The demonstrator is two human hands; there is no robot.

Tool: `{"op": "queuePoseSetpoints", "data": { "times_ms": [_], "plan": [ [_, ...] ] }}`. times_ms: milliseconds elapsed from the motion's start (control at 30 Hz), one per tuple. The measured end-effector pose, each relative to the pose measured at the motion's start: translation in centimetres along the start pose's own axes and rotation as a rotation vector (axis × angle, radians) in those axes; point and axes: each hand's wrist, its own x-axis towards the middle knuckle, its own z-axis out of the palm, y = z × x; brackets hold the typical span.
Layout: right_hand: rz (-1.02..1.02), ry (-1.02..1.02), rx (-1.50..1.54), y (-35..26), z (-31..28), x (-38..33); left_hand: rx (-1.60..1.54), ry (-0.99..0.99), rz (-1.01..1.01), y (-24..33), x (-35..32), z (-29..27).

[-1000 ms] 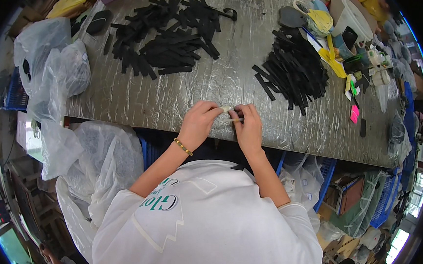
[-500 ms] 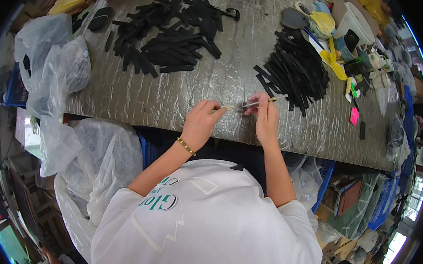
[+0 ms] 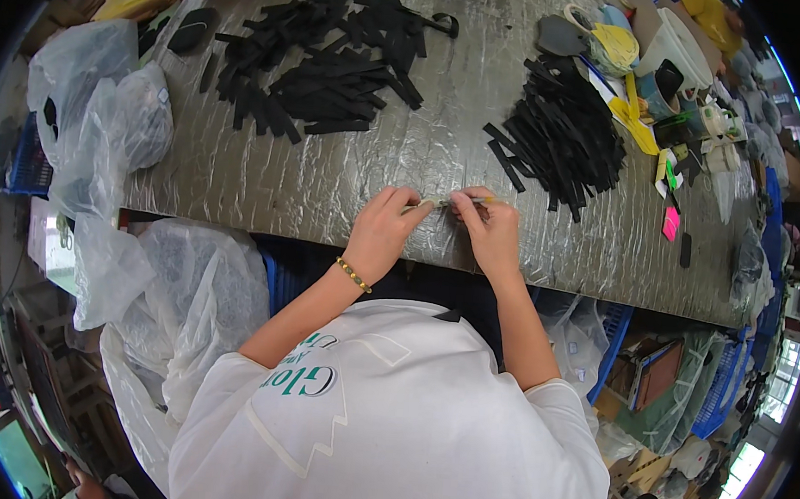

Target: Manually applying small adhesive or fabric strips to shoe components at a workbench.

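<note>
Over the near part of the table my left hand point(image 3: 385, 222) is closed, its thumb and fingertips pinching a small pale piece point(image 3: 433, 203) too small to name. Facing it, my right hand point(image 3: 491, 230) is closed round a slim pen-like tool point(image 3: 487, 200), whose yellowish end sticks out to the right past the fingers. The two sets of fingertips almost meet at the pale piece; whether the tool's tip touches it I cannot tell. Beyond my right hand lies a pile of black strips point(image 3: 566, 136), and farther left another, looser pile of black strips point(image 3: 328, 87).
The table point(image 3: 293, 191) has a crinkled, shiny cover. Clear plastic bags point(image 3: 116, 137) crowd its left edge. At the far right stand a white bin point(image 3: 678, 48), cups and yellow items, with a pink tag point(image 3: 670, 224) nearer. Blue crates point(image 3: 611, 343) sit below the table edge.
My right hand has moved a little left, bringing the pen-like tool up to the pale piece, and its fingers have closed in more. My left hand has hardly moved.
</note>
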Motion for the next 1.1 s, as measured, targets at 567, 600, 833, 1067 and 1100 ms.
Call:
{"op": "queuePoseSetpoints", "data": {
  "times_ms": [567, 600, 833, 1067, 1100],
  "plan": [
    [-0.031, 0.05, -0.04, -0.2, 0.1, -0.1, -0.033, -0.028, -0.027, 0.0, -0.1, 0.1],
    [-0.032, 0.051, -0.04, -0.1, 0.1, 0.0, -0.033, -0.028, -0.025, -0.1, -0.1, 0.1],
    [-0.096, 0.015, -0.105, -0.7, -0.2, -0.4, -0.04, -0.026, -0.036, -0.2, -0.2, 0.2],
    [-0.176, -0.033, -0.084, -0.9, 1.4, -0.5, -0.151, 0.032, -0.109, -0.1, 0.0, 0.2],
    [-0.179, -0.032, -0.084, -0.9, 1.5, -0.5, -0.15, 0.033, -0.107, -0.1, 0.1, 0.1]
  ]
}}
